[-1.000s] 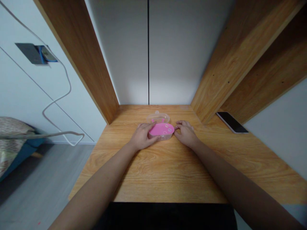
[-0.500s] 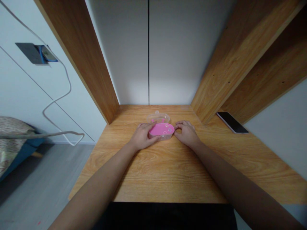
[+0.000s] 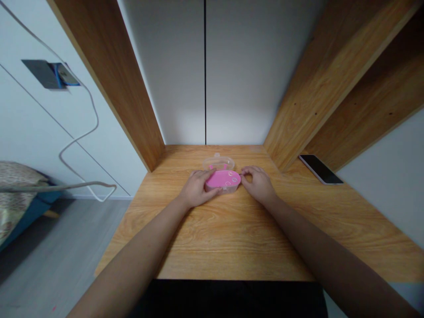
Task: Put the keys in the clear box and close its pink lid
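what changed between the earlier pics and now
Little: the right hand has shifted its fingers slightly at the box's right end, the thumb-forefinger gap looking a bit wider. I see nothing taken hold of or let go. The left hand stays on the pink-topped box; the clear lid and phone haven't moved.

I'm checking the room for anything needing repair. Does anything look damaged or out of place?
Yes: on the left wall, the dark plate sits skewed, with a blue piece showing beside it, so its cover may be open or displaced. I see no spill or obvious damage around the pink-topped case.
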{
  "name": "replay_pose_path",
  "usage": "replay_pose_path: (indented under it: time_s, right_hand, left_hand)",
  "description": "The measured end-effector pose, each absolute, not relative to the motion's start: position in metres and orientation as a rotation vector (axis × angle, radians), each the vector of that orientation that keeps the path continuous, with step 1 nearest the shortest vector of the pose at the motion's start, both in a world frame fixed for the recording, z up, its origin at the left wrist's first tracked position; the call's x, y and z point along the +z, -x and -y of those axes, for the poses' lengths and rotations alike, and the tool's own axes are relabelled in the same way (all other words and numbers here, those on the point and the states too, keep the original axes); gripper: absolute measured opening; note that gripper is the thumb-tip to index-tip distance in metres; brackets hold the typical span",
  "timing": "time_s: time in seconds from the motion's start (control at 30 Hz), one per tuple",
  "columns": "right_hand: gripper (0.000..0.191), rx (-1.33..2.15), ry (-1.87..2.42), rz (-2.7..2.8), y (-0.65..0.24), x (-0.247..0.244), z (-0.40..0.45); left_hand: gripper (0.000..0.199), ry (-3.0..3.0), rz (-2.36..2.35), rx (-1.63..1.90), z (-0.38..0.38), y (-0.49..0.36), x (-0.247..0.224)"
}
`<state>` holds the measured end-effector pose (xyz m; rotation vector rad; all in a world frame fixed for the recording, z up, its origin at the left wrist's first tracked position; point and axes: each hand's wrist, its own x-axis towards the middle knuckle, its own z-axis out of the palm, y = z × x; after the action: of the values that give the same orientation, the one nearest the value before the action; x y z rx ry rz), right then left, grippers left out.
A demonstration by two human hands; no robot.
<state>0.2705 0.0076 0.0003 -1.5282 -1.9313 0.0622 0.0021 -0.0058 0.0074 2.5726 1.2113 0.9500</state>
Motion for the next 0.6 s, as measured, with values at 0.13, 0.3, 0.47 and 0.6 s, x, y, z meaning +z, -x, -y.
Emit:
replay_pose_path:
  time_s: [0.13, 0.3, 0.47, 0.6]
  right_hand:
    - [0.013, 0.136, 1.431, 1.704, -0.268, 0.008, -0.002]
    - [0.01, 0.116, 1.278, 1.591, -0.263, 0.009, 0.004]
    - [0.008, 0.063, 1.127, 1.628, -0.261, 0.011, 0.006]
    - [0.006, 0.03, 1.057, 1.661, -0.261, 0.014, 0.007]
  left_hand:
    - [0.071, -2.566, -1.205, 0.952, 0.006, -0.002, 0.008]
    - [0.07, -2.564, -1.2, 0.952, 0.008, -0.003, 0.01]
    - [0.071, -2.561, -1.208, 0.954, 0.008, -0.002, 0.01]
    - [0.07, -2.56, -1.21, 0.963, 0.007, -0.002, 0.009]
